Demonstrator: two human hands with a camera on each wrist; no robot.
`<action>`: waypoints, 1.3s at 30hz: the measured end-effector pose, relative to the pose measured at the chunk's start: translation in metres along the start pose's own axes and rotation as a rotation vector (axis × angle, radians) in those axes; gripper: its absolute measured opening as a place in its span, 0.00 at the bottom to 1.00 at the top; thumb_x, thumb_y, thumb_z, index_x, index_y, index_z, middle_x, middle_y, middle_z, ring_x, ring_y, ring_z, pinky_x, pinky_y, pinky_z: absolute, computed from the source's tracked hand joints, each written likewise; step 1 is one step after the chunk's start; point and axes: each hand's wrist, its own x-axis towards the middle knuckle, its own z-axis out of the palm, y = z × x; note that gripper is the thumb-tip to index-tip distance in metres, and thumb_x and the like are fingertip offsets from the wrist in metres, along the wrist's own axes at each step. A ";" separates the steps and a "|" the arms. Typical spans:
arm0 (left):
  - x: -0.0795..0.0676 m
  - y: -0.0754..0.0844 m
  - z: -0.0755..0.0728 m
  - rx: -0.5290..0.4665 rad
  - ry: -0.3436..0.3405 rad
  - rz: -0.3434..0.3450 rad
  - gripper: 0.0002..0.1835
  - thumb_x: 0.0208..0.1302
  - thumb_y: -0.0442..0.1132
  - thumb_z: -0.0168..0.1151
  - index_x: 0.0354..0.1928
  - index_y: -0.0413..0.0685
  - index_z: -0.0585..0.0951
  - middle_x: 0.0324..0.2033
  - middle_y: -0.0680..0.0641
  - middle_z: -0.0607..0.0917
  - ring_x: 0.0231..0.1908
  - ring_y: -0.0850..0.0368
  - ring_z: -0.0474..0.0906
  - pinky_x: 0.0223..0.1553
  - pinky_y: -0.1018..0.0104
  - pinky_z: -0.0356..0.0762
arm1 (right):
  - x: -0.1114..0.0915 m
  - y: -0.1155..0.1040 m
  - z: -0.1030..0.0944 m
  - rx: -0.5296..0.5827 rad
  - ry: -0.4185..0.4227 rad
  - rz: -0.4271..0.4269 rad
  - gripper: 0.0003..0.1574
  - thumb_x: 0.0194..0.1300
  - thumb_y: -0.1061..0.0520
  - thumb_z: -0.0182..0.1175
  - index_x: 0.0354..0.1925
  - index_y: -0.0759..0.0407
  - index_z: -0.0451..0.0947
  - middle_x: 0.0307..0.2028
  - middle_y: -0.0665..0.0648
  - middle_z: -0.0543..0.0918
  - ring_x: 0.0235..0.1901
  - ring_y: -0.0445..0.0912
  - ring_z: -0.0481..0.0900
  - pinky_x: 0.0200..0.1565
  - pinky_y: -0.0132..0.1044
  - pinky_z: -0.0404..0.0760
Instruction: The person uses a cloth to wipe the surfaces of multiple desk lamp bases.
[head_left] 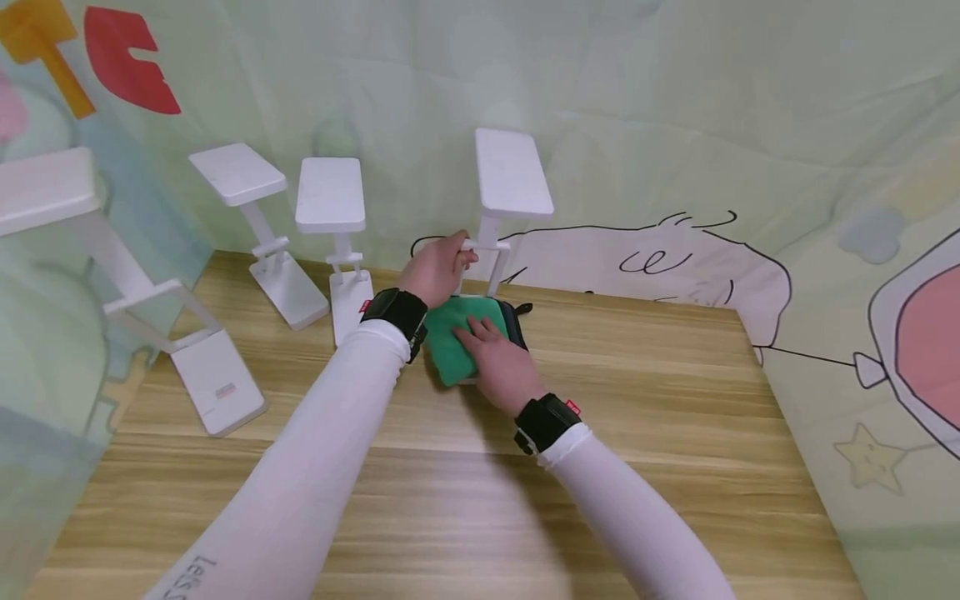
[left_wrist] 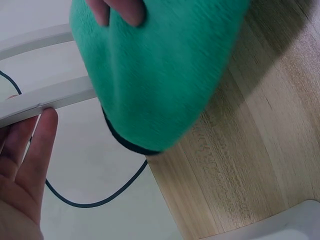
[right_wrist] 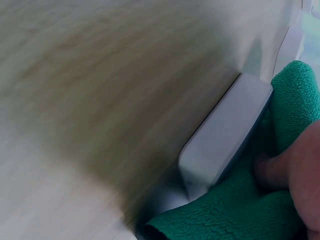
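Note:
A white folding stand (head_left: 514, 171) with a flat rectangular top stands near the back edge of the table. My left hand (head_left: 435, 271) holds its hinged support arm; in the left wrist view, the fingers (left_wrist: 46, 132) are at the white bar (left_wrist: 60, 94). A green cloth (head_left: 453, 354) with a dark edge covers most of the stand's base. My right hand (head_left: 504, 367) presses on the cloth with its fingers spread. In the right wrist view, the white end of the base (right_wrist: 225, 132) shows beside the cloth, and the thumb sinks into the fabric.
To the left stand more white folding stands: one near stand (head_left: 217, 383), one at the back left (head_left: 238, 175) and another (head_left: 330, 196) close to my left hand. A printed fabric backdrop (head_left: 637, 125) surrounds the wooden table (head_left: 660, 467).

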 end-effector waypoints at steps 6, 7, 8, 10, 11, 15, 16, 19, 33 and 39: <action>0.001 -0.001 0.001 0.010 0.013 0.013 0.06 0.80 0.39 0.46 0.46 0.47 0.73 0.46 0.46 0.85 0.40 0.58 0.77 0.37 0.62 0.75 | -0.015 0.007 -0.002 -0.004 0.000 0.044 0.40 0.61 0.71 0.58 0.70 0.54 0.67 0.70 0.63 0.65 0.68 0.58 0.60 0.56 0.52 0.77; 0.002 -0.001 0.002 0.017 0.017 0.014 0.06 0.80 0.39 0.46 0.46 0.47 0.73 0.44 0.47 0.85 0.38 0.58 0.76 0.36 0.62 0.75 | -0.018 0.007 -0.002 -0.011 0.005 0.048 0.40 0.61 0.71 0.58 0.70 0.54 0.67 0.70 0.63 0.66 0.68 0.58 0.60 0.54 0.51 0.79; 0.002 -0.001 0.002 0.021 0.020 0.014 0.06 0.79 0.40 0.46 0.45 0.47 0.73 0.43 0.46 0.85 0.36 0.57 0.76 0.34 0.63 0.74 | -0.021 0.007 -0.002 -0.018 0.007 0.054 0.39 0.62 0.71 0.57 0.70 0.54 0.67 0.70 0.63 0.66 0.67 0.58 0.61 0.51 0.51 0.81; 0.002 -0.001 0.002 0.032 0.025 0.015 0.07 0.79 0.42 0.47 0.45 0.48 0.73 0.39 0.46 0.84 0.33 0.56 0.74 0.32 0.63 0.72 | -0.028 0.005 -0.003 -0.036 0.003 0.066 0.38 0.63 0.70 0.57 0.70 0.54 0.67 0.70 0.63 0.66 0.67 0.58 0.61 0.47 0.50 0.83; 0.002 -0.001 0.002 0.033 0.024 0.015 0.08 0.79 0.43 0.47 0.44 0.48 0.73 0.37 0.46 0.83 0.32 0.55 0.74 0.31 0.63 0.71 | -0.032 0.003 -0.003 -0.046 -0.002 0.069 0.38 0.64 0.71 0.56 0.70 0.54 0.67 0.70 0.64 0.66 0.67 0.58 0.62 0.45 0.49 0.84; 0.003 0.000 0.002 0.032 0.026 0.016 0.08 0.79 0.44 0.48 0.44 0.48 0.72 0.35 0.46 0.82 0.30 0.54 0.73 0.29 0.63 0.70 | -0.045 -0.005 -0.006 -0.072 -0.035 0.075 0.38 0.65 0.70 0.57 0.71 0.54 0.67 0.70 0.65 0.65 0.66 0.59 0.62 0.43 0.48 0.85; 0.003 0.000 0.002 0.032 0.027 0.017 0.08 0.79 0.44 0.48 0.44 0.48 0.72 0.36 0.46 0.82 0.30 0.54 0.73 0.29 0.63 0.70 | -0.048 -0.007 -0.006 -0.079 -0.039 0.071 0.38 0.64 0.70 0.58 0.71 0.54 0.67 0.69 0.65 0.65 0.66 0.59 0.63 0.42 0.48 0.85; 0.003 0.000 0.002 0.038 0.036 0.020 0.07 0.78 0.42 0.49 0.44 0.47 0.73 0.37 0.47 0.83 0.31 0.55 0.74 0.30 0.63 0.71 | -0.055 -0.013 -0.008 -0.101 -0.047 0.049 0.37 0.64 0.70 0.59 0.70 0.55 0.68 0.69 0.66 0.67 0.65 0.60 0.64 0.43 0.48 0.85; 0.002 0.000 0.001 0.041 0.035 0.011 0.06 0.79 0.41 0.48 0.46 0.47 0.73 0.43 0.47 0.85 0.35 0.57 0.75 0.33 0.63 0.74 | -0.065 -0.036 -0.009 -0.152 -0.028 -0.088 0.38 0.60 0.69 0.61 0.69 0.57 0.69 0.67 0.66 0.70 0.65 0.62 0.65 0.50 0.49 0.82; 0.001 -0.001 0.001 0.037 0.020 0.009 0.08 0.79 0.44 0.48 0.45 0.48 0.72 0.37 0.48 0.82 0.30 0.55 0.73 0.28 0.64 0.70 | -0.046 -0.036 -0.004 -0.125 -0.043 -0.117 0.38 0.60 0.70 0.59 0.68 0.56 0.69 0.67 0.64 0.69 0.65 0.61 0.64 0.54 0.48 0.79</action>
